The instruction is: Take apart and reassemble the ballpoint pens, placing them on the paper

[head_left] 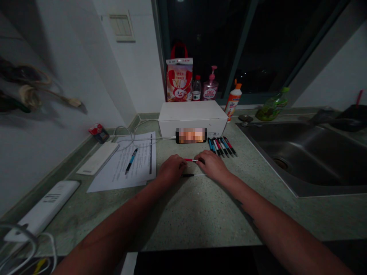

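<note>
A red pen [190, 160] lies level between the two hands, just above or on the bench [200, 214] (which of the two, I cannot tell). The left hand [172, 168] pinches its red end between thumb and fingers, and the right hand [212, 163] pinches the other end, beside a short metallic stretch. A slim black-and-white piece [187, 175] lies on the bench nearer the person, its black part by the left hand and its white part running toward the right wrist. Beyond the hands, a phone [191, 136] with a blurred-out screen leans against a white box [192, 112], and a row of pens [220, 147] lies side by side to its right. On the left, a blue-and-black pen [131, 160] rests on a printed sheet [143, 168], with a flat white case [98, 158] overlapping the sheet's edge. Further out, a metal sink [321, 160] is set into the bench at right, and a red-and-white bag [179, 82] and a pink pump bottle [210, 88] stand behind the box, by the dark window [206, 34]
</note>
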